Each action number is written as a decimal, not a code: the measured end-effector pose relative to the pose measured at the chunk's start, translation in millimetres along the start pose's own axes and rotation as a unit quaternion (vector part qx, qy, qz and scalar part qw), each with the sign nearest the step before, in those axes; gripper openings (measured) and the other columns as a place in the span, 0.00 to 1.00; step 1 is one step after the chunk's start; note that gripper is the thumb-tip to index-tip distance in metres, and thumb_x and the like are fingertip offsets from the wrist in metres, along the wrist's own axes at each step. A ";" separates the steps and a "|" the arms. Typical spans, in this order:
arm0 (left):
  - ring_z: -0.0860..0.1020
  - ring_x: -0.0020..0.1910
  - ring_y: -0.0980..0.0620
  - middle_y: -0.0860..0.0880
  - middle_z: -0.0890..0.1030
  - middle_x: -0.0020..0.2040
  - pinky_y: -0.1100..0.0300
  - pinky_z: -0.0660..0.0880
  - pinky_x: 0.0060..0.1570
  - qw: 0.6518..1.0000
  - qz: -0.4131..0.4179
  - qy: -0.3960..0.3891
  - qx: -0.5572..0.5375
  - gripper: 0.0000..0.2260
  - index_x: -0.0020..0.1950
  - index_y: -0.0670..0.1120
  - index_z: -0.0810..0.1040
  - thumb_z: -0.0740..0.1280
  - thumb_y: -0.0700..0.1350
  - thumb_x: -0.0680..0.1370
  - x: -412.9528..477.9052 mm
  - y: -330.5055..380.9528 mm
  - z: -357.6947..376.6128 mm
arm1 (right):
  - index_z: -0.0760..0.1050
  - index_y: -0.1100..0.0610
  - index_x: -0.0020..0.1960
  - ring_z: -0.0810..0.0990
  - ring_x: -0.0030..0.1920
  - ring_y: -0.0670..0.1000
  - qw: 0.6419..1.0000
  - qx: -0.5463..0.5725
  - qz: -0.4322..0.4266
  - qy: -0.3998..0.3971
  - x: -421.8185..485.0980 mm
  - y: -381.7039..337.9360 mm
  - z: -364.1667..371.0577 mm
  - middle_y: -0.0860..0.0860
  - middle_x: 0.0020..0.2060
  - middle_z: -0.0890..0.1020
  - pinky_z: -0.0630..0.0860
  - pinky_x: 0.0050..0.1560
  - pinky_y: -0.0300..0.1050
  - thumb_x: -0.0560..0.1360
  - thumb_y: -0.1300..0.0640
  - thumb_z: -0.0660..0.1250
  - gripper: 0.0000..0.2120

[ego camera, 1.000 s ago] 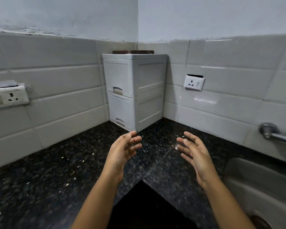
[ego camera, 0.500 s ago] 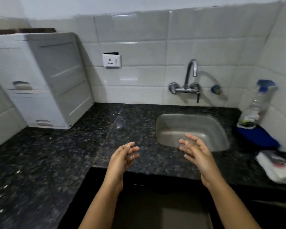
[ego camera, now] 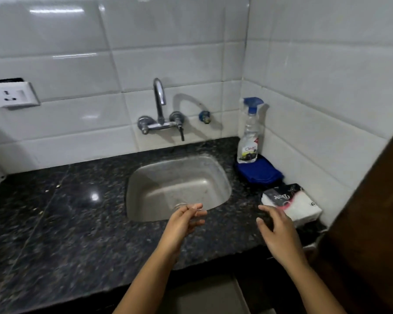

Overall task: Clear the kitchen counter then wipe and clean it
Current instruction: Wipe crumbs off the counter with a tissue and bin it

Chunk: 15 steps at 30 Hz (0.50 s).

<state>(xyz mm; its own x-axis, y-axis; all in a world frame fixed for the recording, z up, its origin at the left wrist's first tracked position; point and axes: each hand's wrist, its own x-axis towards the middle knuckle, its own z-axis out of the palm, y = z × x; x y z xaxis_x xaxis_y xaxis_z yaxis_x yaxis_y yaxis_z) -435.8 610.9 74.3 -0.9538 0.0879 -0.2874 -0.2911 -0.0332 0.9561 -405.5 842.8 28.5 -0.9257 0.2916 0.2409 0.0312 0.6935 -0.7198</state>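
Observation:
The black speckled granite counter (ego camera: 61,223) runs left to right with small crumbs on its left part. A clear spray bottle (ego camera: 249,134) with a blue trigger stands in the back right corner on a folded blue cloth (ego camera: 260,172). A pack of white tissues (ego camera: 292,203) lies in front of the cloth. My left hand (ego camera: 183,225) hovers over the sink's front edge, fingers loosely curled, holding nothing. Just left of the tissue pack, my right hand (ego camera: 279,233) is spread open above the counter and holds nothing.
A steel sink (ego camera: 177,186) is set into the counter below a wall tap (ego camera: 160,114). A white wall socket (ego camera: 13,94) sits at the left. A dark wooden panel (ego camera: 372,223) closes off the right side. White tiles cover both walls.
The view has swung right from the white drawer unit in the corner to the sink and the right corner. Both hands stay raised and empty; the right hand now nears the tissue pack.

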 end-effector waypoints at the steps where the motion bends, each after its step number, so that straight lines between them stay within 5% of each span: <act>1: 0.82 0.44 0.55 0.51 0.85 0.49 0.62 0.70 0.41 1.000 -0.001 -0.003 0.010 0.09 0.54 0.48 0.80 0.62 0.49 0.80 9.7 -1.2 11.2 | 0.76 0.54 0.62 0.70 0.67 0.54 0.996 -0.087 -0.017 0.012 5.5 15.4 0.3 0.53 0.63 0.75 0.67 0.65 0.52 0.75 0.54 0.68 0.16; 5: 0.79 0.42 0.54 0.48 0.82 0.48 0.72 0.72 0.34 0.998 0.013 -0.038 0.038 0.08 0.55 0.43 0.77 0.60 0.43 0.82 40.2 -16.4 52.2 | 0.68 0.55 0.72 0.52 0.76 0.56 0.954 -0.299 -0.002 -0.033 13.0 57.1 9.3 0.56 0.76 0.60 0.55 0.72 0.59 0.75 0.42 0.64 0.29; 12: 0.79 0.50 0.51 0.48 0.81 0.49 0.66 0.75 0.50 0.987 0.058 -0.098 0.115 0.06 0.50 0.48 0.77 0.62 0.39 0.81 99.1 -46.8 95.7 | 0.69 0.59 0.70 0.65 0.72 0.57 0.941 -0.339 0.018 -0.004 28.5 74.6 21.3 0.56 0.73 0.67 0.58 0.67 0.59 0.77 0.34 0.40 0.38; 15: 0.78 0.52 0.54 0.51 0.80 0.51 0.71 0.73 0.49 0.977 0.072 -0.114 0.165 0.06 0.52 0.51 0.76 0.63 0.40 0.80 124.6 -53.5 110.6 | 0.71 0.56 0.70 0.75 0.63 0.56 0.942 -0.327 0.061 0.030 41.3 71.7 25.9 0.55 0.66 0.75 0.68 0.61 0.60 0.76 0.38 0.49 0.32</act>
<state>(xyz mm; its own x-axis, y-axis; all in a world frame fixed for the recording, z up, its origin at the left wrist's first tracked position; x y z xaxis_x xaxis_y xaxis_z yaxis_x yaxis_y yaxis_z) -530.8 733.7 -6.3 -0.9307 0.3272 -0.1637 -0.0790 0.2574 0.9631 -451.3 887.5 -30.0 -0.8778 0.4187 0.2328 0.3801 0.9045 -0.1934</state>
